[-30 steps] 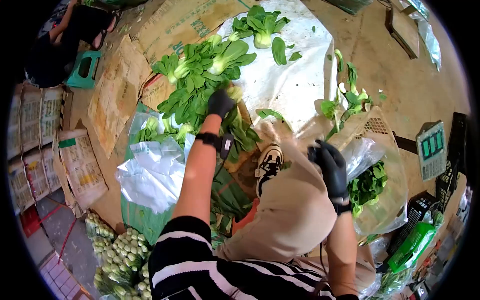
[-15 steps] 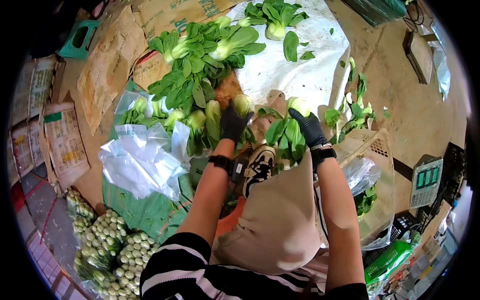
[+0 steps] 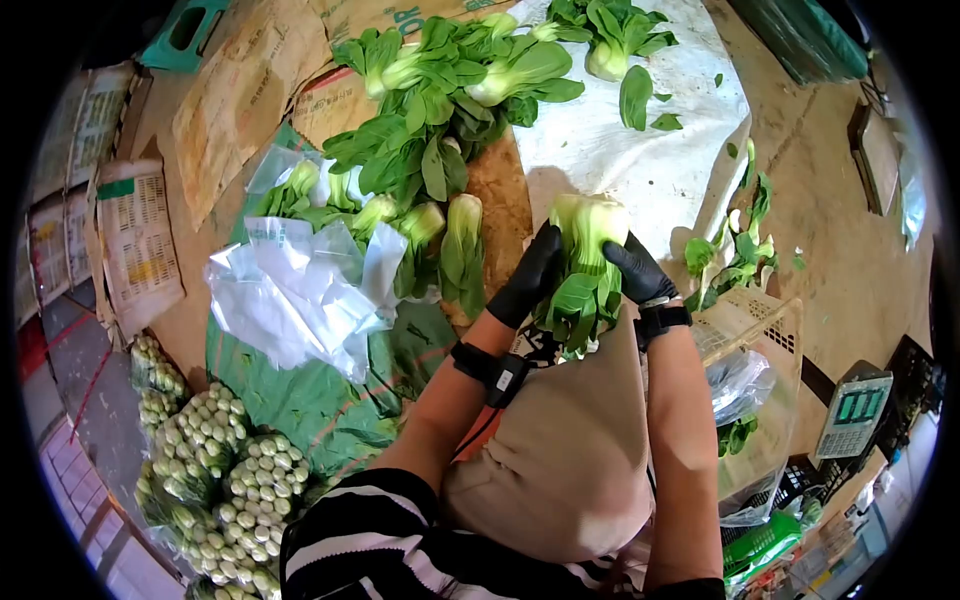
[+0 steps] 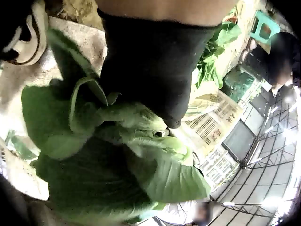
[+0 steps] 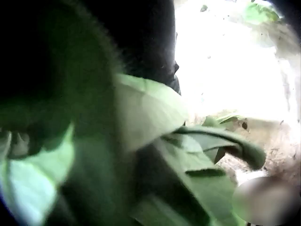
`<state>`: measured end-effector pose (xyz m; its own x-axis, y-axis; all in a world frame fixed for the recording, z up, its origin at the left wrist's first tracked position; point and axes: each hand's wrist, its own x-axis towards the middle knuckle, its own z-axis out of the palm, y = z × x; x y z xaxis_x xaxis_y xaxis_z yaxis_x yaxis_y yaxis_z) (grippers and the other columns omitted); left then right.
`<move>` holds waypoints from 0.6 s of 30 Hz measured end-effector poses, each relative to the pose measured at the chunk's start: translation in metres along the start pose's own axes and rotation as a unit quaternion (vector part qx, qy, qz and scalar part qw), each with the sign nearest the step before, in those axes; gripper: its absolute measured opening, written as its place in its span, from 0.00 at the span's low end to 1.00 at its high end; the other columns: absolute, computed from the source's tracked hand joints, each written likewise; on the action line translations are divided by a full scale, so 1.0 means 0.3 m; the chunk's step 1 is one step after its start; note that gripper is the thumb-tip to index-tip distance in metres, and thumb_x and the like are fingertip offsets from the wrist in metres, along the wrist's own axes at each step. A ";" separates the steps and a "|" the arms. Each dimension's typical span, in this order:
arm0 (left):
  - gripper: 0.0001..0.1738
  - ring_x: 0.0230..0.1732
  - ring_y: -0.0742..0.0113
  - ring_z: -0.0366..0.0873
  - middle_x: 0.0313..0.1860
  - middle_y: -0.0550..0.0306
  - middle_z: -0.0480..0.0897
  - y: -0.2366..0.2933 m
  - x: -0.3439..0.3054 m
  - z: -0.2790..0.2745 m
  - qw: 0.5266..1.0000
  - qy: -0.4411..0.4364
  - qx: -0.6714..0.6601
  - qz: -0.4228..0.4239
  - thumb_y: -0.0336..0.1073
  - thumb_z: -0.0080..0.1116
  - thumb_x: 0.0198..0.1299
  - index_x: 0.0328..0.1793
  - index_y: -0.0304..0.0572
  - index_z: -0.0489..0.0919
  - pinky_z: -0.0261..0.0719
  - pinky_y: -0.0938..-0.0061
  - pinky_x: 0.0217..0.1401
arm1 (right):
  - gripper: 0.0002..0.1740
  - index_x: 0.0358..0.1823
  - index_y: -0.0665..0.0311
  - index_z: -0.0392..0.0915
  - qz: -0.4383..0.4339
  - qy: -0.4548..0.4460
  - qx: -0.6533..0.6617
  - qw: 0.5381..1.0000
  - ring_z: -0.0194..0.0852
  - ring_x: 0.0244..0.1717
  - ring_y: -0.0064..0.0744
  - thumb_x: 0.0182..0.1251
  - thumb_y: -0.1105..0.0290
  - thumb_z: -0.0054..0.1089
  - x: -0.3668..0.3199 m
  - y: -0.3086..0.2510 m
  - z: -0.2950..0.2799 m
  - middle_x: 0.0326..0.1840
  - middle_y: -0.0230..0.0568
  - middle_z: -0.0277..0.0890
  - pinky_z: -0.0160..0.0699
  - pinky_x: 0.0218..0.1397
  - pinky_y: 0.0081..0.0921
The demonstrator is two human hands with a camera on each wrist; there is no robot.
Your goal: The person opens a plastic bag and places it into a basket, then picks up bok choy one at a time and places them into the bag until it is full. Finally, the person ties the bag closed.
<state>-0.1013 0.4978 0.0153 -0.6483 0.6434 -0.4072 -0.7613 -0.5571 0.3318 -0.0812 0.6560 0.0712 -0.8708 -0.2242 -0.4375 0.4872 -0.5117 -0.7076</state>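
Two heads of bok choy (image 3: 590, 245) are held side by side between my gloved hands, pale bases up and leaves hanging down. My left hand (image 3: 530, 280), in a black glove, grips the left side of them. From the other side my right hand (image 3: 640, 272) grips them, its thumb across the pale stalks. In the left wrist view broad bok choy leaves (image 4: 94, 174) spread below the glove, hiding most of the fingers. Blurred leaves (image 5: 197, 174) fill much of the right wrist view.
A pile of bok choy (image 3: 430, 110) lies at the upper left, near clear plastic bags (image 3: 290, 300). A white sheet (image 3: 640, 150) is spread ahead. To the right stand a plastic basket (image 3: 745, 320) and a digital scale (image 3: 855, 415). Bagged vegetables (image 3: 230, 480) sit at lower left.
My right hand has come up from beside the basket with a bok choy. My left hand has taken another from the pile's edge and moved right, bringing the two heads together.
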 end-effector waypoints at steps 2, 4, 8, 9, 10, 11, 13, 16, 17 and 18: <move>0.26 0.54 0.59 0.67 0.52 0.47 0.70 -0.021 0.008 0.002 0.942 0.030 0.298 0.153 0.46 0.39 0.63 0.59 0.33 0.63 0.64 0.69 0.56 | 0.40 0.60 0.68 0.56 0.029 0.034 0.013 0.999 0.61 0.54 0.30 0.50 0.55 0.62 -0.027 -0.003 0.004 0.54 0.39 0.65 0.59 0.57 0.25; 0.24 0.52 0.50 0.68 0.49 0.41 0.71 0.008 0.014 -0.031 0.912 0.021 0.365 0.187 0.46 0.41 0.62 0.54 0.31 0.66 0.65 0.66 0.55 | 0.39 0.60 0.68 0.57 0.027 0.076 0.032 0.996 0.61 0.54 0.30 0.50 0.57 0.62 -0.038 0.004 0.023 0.53 0.38 0.65 0.60 0.57 0.25; 0.31 0.47 0.50 0.70 0.50 0.40 0.71 0.220 -0.029 -0.167 0.619 0.248 0.741 0.078 0.47 0.50 0.56 0.61 0.37 0.60 0.69 0.65 0.50 | 0.37 0.60 0.68 0.58 -0.009 0.145 0.092 0.985 0.62 0.52 0.29 0.49 0.61 0.62 -0.070 0.028 0.033 0.52 0.38 0.66 0.60 0.56 0.25; 0.35 0.46 0.48 0.70 0.50 0.40 0.70 0.241 -0.055 -0.179 0.537 0.296 0.788 0.059 0.47 0.56 0.50 0.60 0.37 0.60 0.69 0.63 0.48 | 0.37 0.60 0.68 0.58 -0.036 0.126 0.072 0.989 0.62 0.52 0.29 0.49 0.61 0.62 -0.080 0.010 0.043 0.52 0.38 0.66 0.60 0.56 0.25; 0.39 0.45 0.46 0.70 0.50 0.39 0.69 0.252 -0.068 -0.183 0.448 0.340 0.825 0.045 0.47 0.61 0.45 0.60 0.37 0.59 0.70 0.61 0.46 | 0.38 0.59 0.68 0.58 -0.065 0.106 0.050 0.991 0.62 0.52 0.29 0.49 0.61 0.62 -0.086 -0.018 0.053 0.52 0.38 0.66 0.60 0.56 0.25; 0.39 0.45 0.46 0.70 0.50 0.39 0.69 0.240 -0.070 -0.208 0.450 0.336 0.826 0.050 0.47 0.61 0.45 0.60 0.37 0.59 0.70 0.61 0.46 | 0.38 0.59 0.69 0.58 -0.092 0.111 -0.004 0.990 0.61 0.52 0.28 0.48 0.61 0.64 -0.093 -0.054 0.065 0.52 0.38 0.66 0.60 0.56 0.25; 0.42 0.46 0.45 0.69 0.54 0.37 0.66 0.184 -0.060 -0.300 0.365 0.355 0.860 0.045 0.42 0.67 0.36 0.59 0.38 0.60 0.69 0.60 0.48 | 0.38 0.58 0.69 0.59 -0.111 0.129 -0.075 0.983 0.62 0.52 0.28 0.46 0.61 0.65 -0.138 -0.129 0.094 0.51 0.38 0.66 0.61 0.55 0.24; 0.41 0.42 0.41 0.70 0.55 0.35 0.62 0.187 -0.032 -0.391 0.432 0.322 0.816 0.208 0.36 0.63 0.37 0.58 0.31 0.56 0.72 0.63 0.44 | 0.41 0.56 0.69 0.59 -0.138 0.187 -0.163 0.959 0.65 0.49 0.28 0.41 0.63 0.70 -0.270 -0.211 0.083 0.50 0.38 0.67 0.65 0.52 0.24; 0.42 0.44 0.45 0.71 0.51 0.38 0.67 0.220 -0.023 -0.350 0.576 0.337 0.723 0.180 0.33 0.64 0.32 0.58 0.30 0.59 0.72 0.63 0.44 | 0.41 0.57 0.69 0.59 -0.168 0.193 -0.150 0.955 0.66 0.49 0.29 0.41 0.63 0.70 -0.335 -0.257 0.092 0.50 0.38 0.67 0.65 0.52 0.25; 0.35 0.39 0.52 0.73 0.43 0.45 0.73 0.295 -0.025 -0.304 0.740 0.284 0.606 0.071 0.32 0.65 0.33 0.53 0.30 0.66 0.74 0.65 0.41 | 0.42 0.57 0.69 0.59 -0.201 0.204 -0.138 0.948 0.66 0.50 0.30 0.40 0.63 0.71 -0.419 -0.301 0.105 0.50 0.38 0.68 0.66 0.53 0.26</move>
<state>-0.1627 0.3957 -0.0298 -0.8746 0.1082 -0.4726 -0.3617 0.5034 0.7847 -0.0178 0.7044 0.2076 -0.9196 0.3107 -0.2403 0.1693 -0.2386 -0.9562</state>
